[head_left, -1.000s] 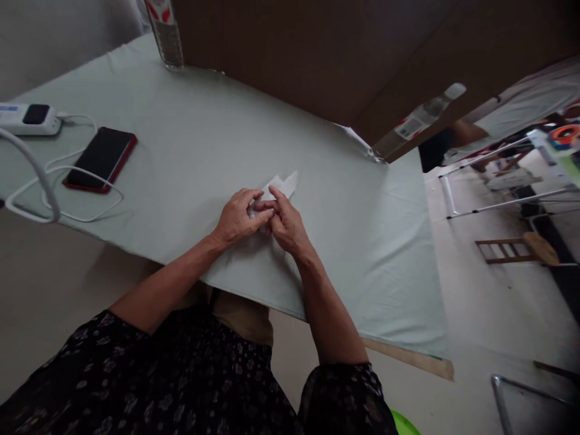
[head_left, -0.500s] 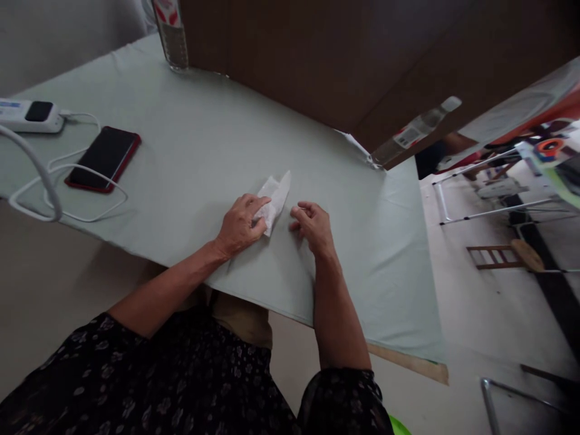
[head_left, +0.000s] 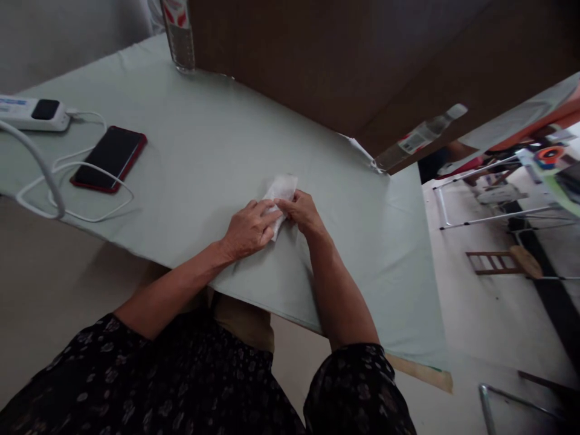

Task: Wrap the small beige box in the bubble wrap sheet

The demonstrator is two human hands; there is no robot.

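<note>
A folded white tissue (head_left: pixel 283 184) lies on the table's pale green cloth, in front of my body. My left hand (head_left: pixel 249 229) comes in from the left, its fingers over the tissue's near part and pressing it, thumb close to the lower corner. From the right, my right hand (head_left: pixel 302 211) pinches the tissue's right edge, the thumb on top and the other fingers mostly hidden behind. Both hands touch at the fingertips over the tissue.
A phone in a red case (head_left: pixel 109 159) lies at the left, with a white cable (head_left: pixel 90 164) and a power strip (head_left: pixel 34 113). A large brown cardboard panel (head_left: pixel 290 60) stands behind, flanked by a left bottle (head_left: pixel 181 42) and a right bottle (head_left: pixel 421 138). A small wooden stool (head_left: pixel 525 261) is at right.
My right hand has moved left and taken hold of the tissue's right edge. The upright flap of the tissue now lies flatter. My left hand stays on it.
</note>
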